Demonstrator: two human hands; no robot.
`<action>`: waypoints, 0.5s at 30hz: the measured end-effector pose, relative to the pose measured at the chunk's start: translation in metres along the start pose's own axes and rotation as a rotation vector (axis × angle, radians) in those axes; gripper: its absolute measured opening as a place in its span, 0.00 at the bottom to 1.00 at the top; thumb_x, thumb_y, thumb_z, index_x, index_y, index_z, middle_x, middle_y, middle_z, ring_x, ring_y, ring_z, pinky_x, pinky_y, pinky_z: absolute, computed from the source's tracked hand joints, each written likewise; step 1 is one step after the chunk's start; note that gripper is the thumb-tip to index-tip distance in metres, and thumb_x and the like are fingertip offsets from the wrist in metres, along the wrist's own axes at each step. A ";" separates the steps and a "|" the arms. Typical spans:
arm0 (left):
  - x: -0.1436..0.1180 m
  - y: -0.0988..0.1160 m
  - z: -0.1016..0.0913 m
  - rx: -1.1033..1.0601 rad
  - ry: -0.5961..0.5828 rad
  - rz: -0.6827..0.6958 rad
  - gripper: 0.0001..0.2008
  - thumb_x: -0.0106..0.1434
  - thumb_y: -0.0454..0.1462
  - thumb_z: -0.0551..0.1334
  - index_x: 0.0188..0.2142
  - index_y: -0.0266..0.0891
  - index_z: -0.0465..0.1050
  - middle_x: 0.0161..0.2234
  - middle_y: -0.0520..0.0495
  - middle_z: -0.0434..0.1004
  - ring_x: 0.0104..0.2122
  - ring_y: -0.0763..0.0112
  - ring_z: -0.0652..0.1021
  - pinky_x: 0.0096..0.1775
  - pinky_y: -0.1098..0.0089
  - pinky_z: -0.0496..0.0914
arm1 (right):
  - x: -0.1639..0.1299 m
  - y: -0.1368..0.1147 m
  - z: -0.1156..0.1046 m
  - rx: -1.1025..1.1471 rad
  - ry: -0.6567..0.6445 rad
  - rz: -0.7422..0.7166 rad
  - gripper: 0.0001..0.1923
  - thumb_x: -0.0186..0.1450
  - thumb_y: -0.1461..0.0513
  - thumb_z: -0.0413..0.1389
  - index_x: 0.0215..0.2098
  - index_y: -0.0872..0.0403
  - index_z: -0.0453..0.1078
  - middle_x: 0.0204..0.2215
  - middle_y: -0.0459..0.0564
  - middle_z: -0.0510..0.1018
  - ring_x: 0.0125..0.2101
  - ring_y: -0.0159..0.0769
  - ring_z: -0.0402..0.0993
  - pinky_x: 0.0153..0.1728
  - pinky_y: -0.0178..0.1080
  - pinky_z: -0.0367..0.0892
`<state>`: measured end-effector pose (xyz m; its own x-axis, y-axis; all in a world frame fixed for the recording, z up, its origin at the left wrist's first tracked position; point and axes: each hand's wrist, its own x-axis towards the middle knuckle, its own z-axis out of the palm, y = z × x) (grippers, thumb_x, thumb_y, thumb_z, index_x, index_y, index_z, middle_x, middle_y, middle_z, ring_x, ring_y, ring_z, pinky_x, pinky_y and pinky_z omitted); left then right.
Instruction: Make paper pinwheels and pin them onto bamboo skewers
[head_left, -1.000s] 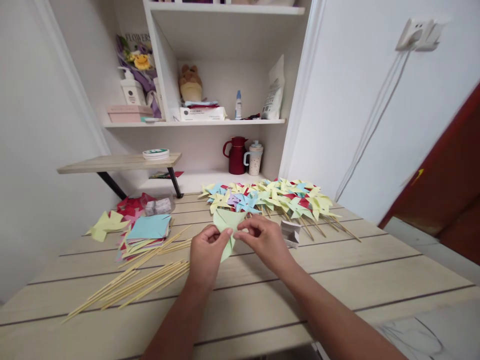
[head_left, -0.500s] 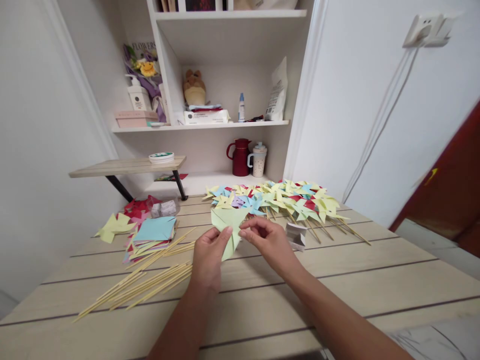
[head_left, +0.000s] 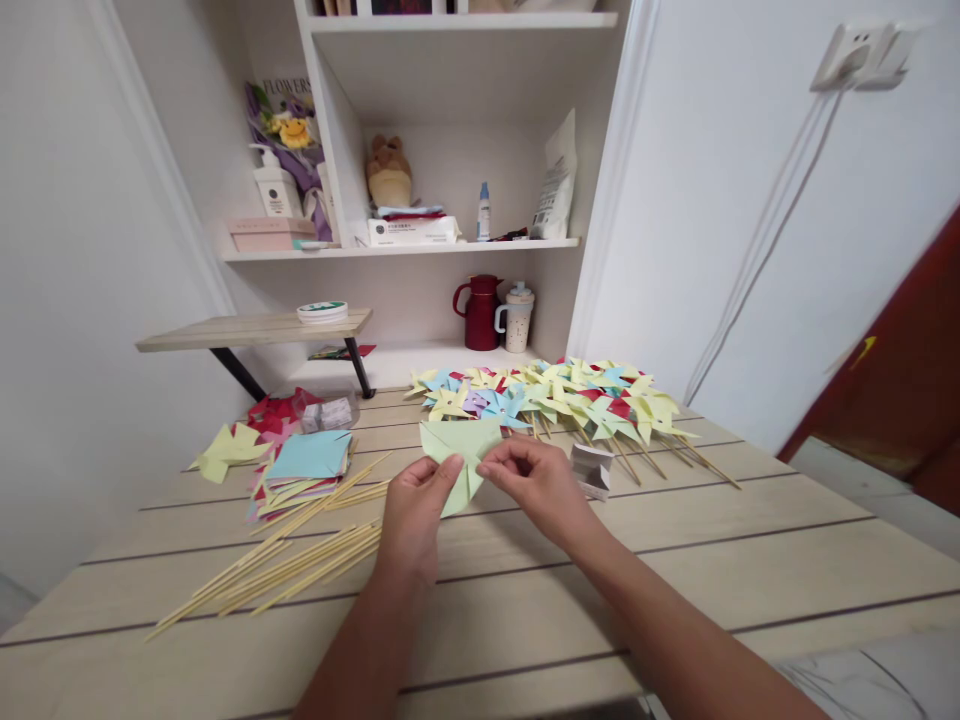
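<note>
- Holding a pale green paper [head_left: 459,455] between both hands, I have it lifted just above the wooden table [head_left: 675,560], a little nearer me than the pile of finished pinwheels [head_left: 555,395].
- I see my left hand [head_left: 416,510] pinched shut on the paper's lower left part, thumb up against the sheet, the other fingers curled beneath it.
- I see my right hand [head_left: 536,478] closed on the paper's right edge, thumb and forefinger [head_left: 496,462] pressed together at a fold, the remaining fingers loosely bent.
- Left of the paper lies a bundle of bamboo sticks [head_left: 292,560], flat on the table and fanned toward me.
- Beyond those sticks, still left of the paper, sits a stack of coloured squares [head_left: 304,462] with a blue sheet on top.
- Just right of the paper, near my right hand, stands a small white folded piece [head_left: 592,468].
- Behind the paper, past the pinwheels, a red jug [head_left: 477,312] and a pale mug [head_left: 514,318] stand on the low shelf.
</note>
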<state>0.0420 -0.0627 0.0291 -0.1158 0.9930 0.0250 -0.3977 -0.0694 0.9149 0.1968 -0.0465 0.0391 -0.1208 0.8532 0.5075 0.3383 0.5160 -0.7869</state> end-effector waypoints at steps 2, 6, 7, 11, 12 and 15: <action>0.000 -0.001 0.000 0.018 -0.001 0.001 0.15 0.47 0.44 0.75 0.29 0.36 0.79 0.26 0.49 0.79 0.28 0.71 0.75 0.37 0.69 0.69 | 0.000 -0.001 0.000 -0.009 0.000 0.008 0.09 0.60 0.59 0.61 0.23 0.53 0.72 0.19 0.42 0.68 0.22 0.31 0.61 0.25 0.34 0.56; -0.002 -0.003 -0.001 0.065 -0.014 0.021 0.14 0.49 0.44 0.74 0.28 0.36 0.78 0.25 0.50 0.77 0.26 0.72 0.73 0.36 0.70 0.69 | 0.000 -0.003 0.000 -0.022 -0.002 -0.001 0.10 0.60 0.58 0.61 0.23 0.53 0.73 0.19 0.42 0.68 0.22 0.31 0.62 0.26 0.35 0.57; -0.002 -0.003 -0.001 0.075 -0.018 0.025 0.15 0.49 0.44 0.74 0.28 0.35 0.78 0.25 0.50 0.77 0.26 0.72 0.73 0.35 0.70 0.69 | 0.000 -0.003 0.000 -0.021 -0.001 0.001 0.10 0.60 0.58 0.61 0.23 0.53 0.73 0.19 0.42 0.68 0.22 0.31 0.62 0.26 0.35 0.58; -0.004 -0.002 0.000 0.110 0.002 0.036 0.15 0.49 0.45 0.74 0.28 0.35 0.78 0.26 0.49 0.78 0.28 0.71 0.74 0.34 0.72 0.68 | 0.000 -0.003 -0.001 -0.008 0.000 0.023 0.10 0.60 0.58 0.61 0.23 0.53 0.73 0.19 0.42 0.68 0.23 0.31 0.61 0.25 0.35 0.57; -0.005 -0.001 0.001 0.113 0.006 0.040 0.15 0.49 0.45 0.74 0.28 0.35 0.79 0.26 0.49 0.78 0.28 0.71 0.74 0.34 0.72 0.68 | 0.000 -0.003 -0.001 -0.005 -0.003 0.030 0.10 0.60 0.58 0.61 0.23 0.53 0.73 0.18 0.42 0.67 0.23 0.31 0.61 0.25 0.35 0.56; -0.006 0.001 0.003 0.113 0.002 0.035 0.16 0.49 0.45 0.74 0.30 0.34 0.79 0.27 0.48 0.80 0.29 0.69 0.76 0.35 0.71 0.69 | 0.000 -0.003 -0.001 -0.003 -0.012 0.055 0.09 0.59 0.60 0.61 0.23 0.54 0.73 0.18 0.41 0.66 0.22 0.30 0.60 0.25 0.34 0.55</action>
<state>0.0449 -0.0684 0.0310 -0.1301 0.9899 0.0572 -0.2884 -0.0930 0.9530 0.1968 -0.0484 0.0416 -0.1135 0.8809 0.4594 0.3472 0.4684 -0.8124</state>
